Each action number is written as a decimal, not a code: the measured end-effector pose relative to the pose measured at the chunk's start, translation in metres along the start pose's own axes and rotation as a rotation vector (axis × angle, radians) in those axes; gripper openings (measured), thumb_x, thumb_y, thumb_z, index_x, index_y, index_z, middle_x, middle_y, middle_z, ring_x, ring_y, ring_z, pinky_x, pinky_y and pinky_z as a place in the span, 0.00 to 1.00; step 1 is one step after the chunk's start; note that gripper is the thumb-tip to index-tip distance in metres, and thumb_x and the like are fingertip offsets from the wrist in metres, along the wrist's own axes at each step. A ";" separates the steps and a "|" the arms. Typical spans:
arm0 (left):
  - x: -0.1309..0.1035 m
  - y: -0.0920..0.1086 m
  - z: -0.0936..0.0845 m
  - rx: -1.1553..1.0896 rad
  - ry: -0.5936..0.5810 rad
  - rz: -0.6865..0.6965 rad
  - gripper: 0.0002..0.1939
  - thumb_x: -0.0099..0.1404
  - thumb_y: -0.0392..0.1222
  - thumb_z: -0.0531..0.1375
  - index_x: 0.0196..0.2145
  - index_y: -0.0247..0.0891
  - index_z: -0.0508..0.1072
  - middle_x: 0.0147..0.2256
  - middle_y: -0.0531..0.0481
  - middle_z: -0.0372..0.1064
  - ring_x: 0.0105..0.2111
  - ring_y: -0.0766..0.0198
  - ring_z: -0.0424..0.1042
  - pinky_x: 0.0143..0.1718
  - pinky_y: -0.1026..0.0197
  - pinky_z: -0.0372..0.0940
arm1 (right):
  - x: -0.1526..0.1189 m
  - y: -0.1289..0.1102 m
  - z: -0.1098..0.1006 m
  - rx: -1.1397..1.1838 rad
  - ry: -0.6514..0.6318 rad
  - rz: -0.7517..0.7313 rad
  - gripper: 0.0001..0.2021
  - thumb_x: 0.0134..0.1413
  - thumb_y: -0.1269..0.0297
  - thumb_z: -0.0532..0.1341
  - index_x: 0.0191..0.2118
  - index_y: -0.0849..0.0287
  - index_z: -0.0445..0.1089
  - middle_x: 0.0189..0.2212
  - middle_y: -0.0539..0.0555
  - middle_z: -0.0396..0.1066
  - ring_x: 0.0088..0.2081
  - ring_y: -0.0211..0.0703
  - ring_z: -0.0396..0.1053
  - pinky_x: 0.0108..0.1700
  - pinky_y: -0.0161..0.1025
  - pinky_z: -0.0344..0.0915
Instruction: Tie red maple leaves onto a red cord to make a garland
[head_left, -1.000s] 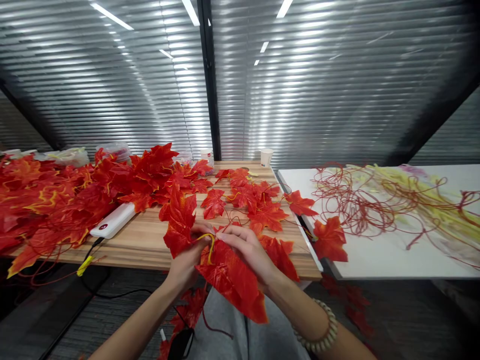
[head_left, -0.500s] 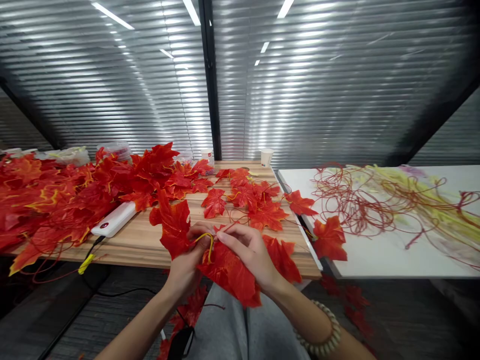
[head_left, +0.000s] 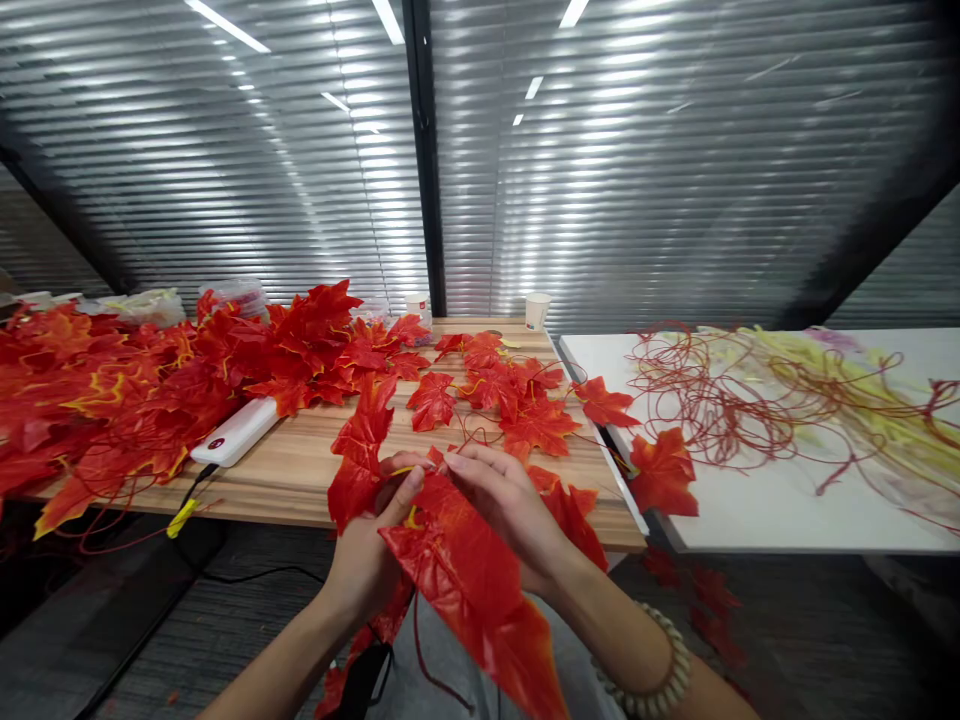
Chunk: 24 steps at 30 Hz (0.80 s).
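My left hand point(head_left: 375, 545) pinches the yellow stem of a red artificial maple leaf, near the table's front edge. One red leaf point(head_left: 360, 455) stands up behind its fingers. A larger red leaf point(head_left: 472, 560) hangs between my hands and droops over my lap. Fingertips of my right hand point(head_left: 517, 505) are closed at the same stem end, meeting the left fingertips; what exactly they grip there is too small to make out. A dark red cord point(head_left: 427, 650) dangles below the leaves. More leaves point(head_left: 536, 425) joined by thin cord lie just beyond my right hand.
A big heap of red leaves point(head_left: 172, 370) covers the table's left side. A white power bank point(head_left: 236, 432) with a black cable lies before it. Paper cups point(head_left: 537, 311) stand at the back. Tangled red cord point(head_left: 705, 400) and yellow strands point(head_left: 832, 380) lie on the white table point(head_left: 757, 520).
The large leaf between my hands has swung down and spread over my lap. The yellow stem loop that stood out between my fingers is now mostly hidden. Both hands stay together.
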<state>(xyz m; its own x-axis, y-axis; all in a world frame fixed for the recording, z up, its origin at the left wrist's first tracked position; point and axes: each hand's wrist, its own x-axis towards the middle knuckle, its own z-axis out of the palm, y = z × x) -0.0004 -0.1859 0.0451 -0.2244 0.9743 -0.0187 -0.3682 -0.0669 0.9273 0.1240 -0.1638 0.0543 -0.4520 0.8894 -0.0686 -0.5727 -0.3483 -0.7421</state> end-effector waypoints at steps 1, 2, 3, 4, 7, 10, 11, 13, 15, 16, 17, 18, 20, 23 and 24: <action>0.000 0.001 0.000 -0.003 0.003 0.004 0.14 0.39 0.39 0.69 0.25 0.37 0.70 0.28 0.52 0.70 0.34 0.59 0.71 0.33 0.65 0.66 | -0.001 0.000 0.001 0.011 -0.022 0.005 0.08 0.42 0.62 0.65 0.24 0.61 0.69 0.22 0.48 0.68 0.24 0.30 0.63 0.27 0.27 0.60; -0.001 0.001 0.000 -0.013 0.000 0.003 0.14 0.39 0.38 0.69 0.24 0.36 0.70 0.28 0.52 0.70 0.33 0.59 0.71 0.33 0.65 0.66 | -0.002 0.001 0.002 0.014 -0.036 0.000 0.08 0.42 0.62 0.65 0.24 0.61 0.69 0.22 0.48 0.68 0.23 0.30 0.63 0.27 0.27 0.60; -0.002 0.001 0.001 -0.031 -0.008 0.001 0.13 0.39 0.38 0.69 0.24 0.36 0.70 0.28 0.52 0.70 0.33 0.60 0.71 0.33 0.65 0.66 | -0.003 0.001 0.003 0.006 -0.038 -0.015 0.08 0.43 0.62 0.65 0.24 0.61 0.69 0.22 0.47 0.67 0.23 0.30 0.62 0.27 0.27 0.60; -0.003 0.002 0.001 -0.059 -0.020 -0.007 0.12 0.41 0.38 0.69 0.24 0.36 0.71 0.28 0.52 0.69 0.33 0.61 0.71 0.33 0.65 0.66 | -0.004 0.001 0.003 -0.014 -0.031 -0.037 0.08 0.43 0.62 0.65 0.24 0.61 0.69 0.22 0.47 0.67 0.24 0.30 0.62 0.27 0.27 0.60; -0.005 0.002 0.001 -0.187 -0.063 -0.048 0.10 0.45 0.38 0.68 0.26 0.38 0.71 0.29 0.55 0.68 0.32 0.65 0.70 0.33 0.66 0.66 | -0.005 0.002 0.004 -0.136 0.003 -0.120 0.09 0.44 0.60 0.64 0.24 0.61 0.69 0.21 0.48 0.67 0.24 0.31 0.63 0.27 0.28 0.60; -0.002 0.000 0.002 -0.360 -0.111 -0.157 0.09 0.46 0.37 0.67 0.26 0.39 0.71 0.30 0.56 0.68 0.29 0.69 0.69 0.30 0.68 0.65 | -0.005 0.004 0.002 -0.273 0.029 -0.244 0.08 0.46 0.60 0.63 0.26 0.60 0.71 0.22 0.49 0.68 0.23 0.33 0.64 0.27 0.30 0.62; 0.001 -0.002 0.002 -0.418 -0.131 -0.193 0.08 0.46 0.37 0.67 0.25 0.39 0.71 0.29 0.56 0.67 0.27 0.70 0.68 0.28 0.69 0.64 | -0.005 0.004 0.002 -0.305 0.041 -0.300 0.07 0.47 0.61 0.62 0.27 0.59 0.71 0.23 0.50 0.69 0.24 0.33 0.64 0.27 0.30 0.63; 0.007 -0.006 0.004 -0.534 -0.151 -0.198 0.06 0.48 0.38 0.66 0.22 0.38 0.71 0.25 0.57 0.65 0.22 0.73 0.64 0.22 0.71 0.60 | -0.006 0.005 0.001 -0.348 0.057 -0.411 0.05 0.48 0.63 0.62 0.27 0.59 0.73 0.26 0.51 0.70 0.26 0.34 0.66 0.29 0.32 0.64; 0.011 -0.008 0.008 -0.623 -0.129 -0.154 0.07 0.50 0.39 0.65 0.19 0.39 0.70 0.21 0.57 0.62 0.19 0.74 0.60 0.19 0.71 0.57 | -0.006 0.006 0.002 -0.383 0.054 -0.496 0.05 0.49 0.65 0.62 0.28 0.58 0.73 0.28 0.51 0.70 0.29 0.36 0.67 0.31 0.33 0.65; 0.011 -0.008 0.010 -0.640 -0.116 -0.172 0.07 0.51 0.39 0.64 0.19 0.39 0.70 0.21 0.57 0.62 0.20 0.74 0.60 0.20 0.71 0.58 | -0.006 0.006 0.003 -0.404 0.046 -0.525 0.05 0.49 0.65 0.61 0.28 0.57 0.73 0.29 0.52 0.71 0.30 0.37 0.68 0.32 0.34 0.66; 0.010 -0.007 0.012 -0.658 -0.106 -0.193 0.07 0.53 0.40 0.63 0.20 0.39 0.70 0.22 0.57 0.62 0.21 0.73 0.62 0.22 0.71 0.59 | -0.007 0.005 0.004 -0.426 0.037 -0.548 0.05 0.50 0.65 0.61 0.28 0.57 0.74 0.29 0.52 0.71 0.31 0.38 0.68 0.32 0.35 0.67; 0.008 -0.006 0.014 -0.673 -0.102 -0.225 0.06 0.55 0.39 0.61 0.22 0.39 0.71 0.24 0.57 0.63 0.23 0.73 0.63 0.23 0.70 0.60 | -0.007 0.005 0.005 -0.452 0.032 -0.570 0.05 0.50 0.66 0.61 0.29 0.57 0.74 0.30 0.53 0.71 0.33 0.39 0.69 0.33 0.35 0.67; 0.001 -0.001 0.016 -0.712 -0.090 -0.290 0.07 0.58 0.38 0.59 0.23 0.39 0.71 0.25 0.56 0.66 0.26 0.73 0.66 0.27 0.70 0.62 | -0.007 0.004 0.008 -0.514 0.038 -0.619 0.05 0.50 0.67 0.60 0.29 0.56 0.74 0.31 0.53 0.72 0.34 0.40 0.69 0.35 0.37 0.68; -0.007 0.004 0.017 -0.791 -0.062 -0.364 0.10 0.59 0.32 0.55 0.23 0.37 0.72 0.26 0.55 0.69 0.29 0.73 0.69 0.33 0.71 0.64 | -0.007 0.003 0.011 -0.616 0.059 -0.715 0.05 0.50 0.69 0.60 0.28 0.56 0.74 0.30 0.52 0.73 0.34 0.41 0.70 0.38 0.38 0.67; -0.009 0.005 0.017 -0.820 -0.061 -0.390 0.10 0.60 0.31 0.54 0.24 0.37 0.73 0.26 0.55 0.70 0.30 0.73 0.70 0.35 0.72 0.65 | -0.007 0.003 0.012 -0.645 0.061 -0.743 0.05 0.50 0.70 0.60 0.28 0.56 0.74 0.30 0.52 0.73 0.34 0.41 0.70 0.38 0.38 0.67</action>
<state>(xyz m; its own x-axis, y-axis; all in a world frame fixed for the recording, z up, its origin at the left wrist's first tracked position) 0.0155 -0.1912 0.0560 0.0906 0.9680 -0.2339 -0.9394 0.1610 0.3026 0.1172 -0.1742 0.0609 -0.0818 0.8367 0.5416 -0.2062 0.5174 -0.8305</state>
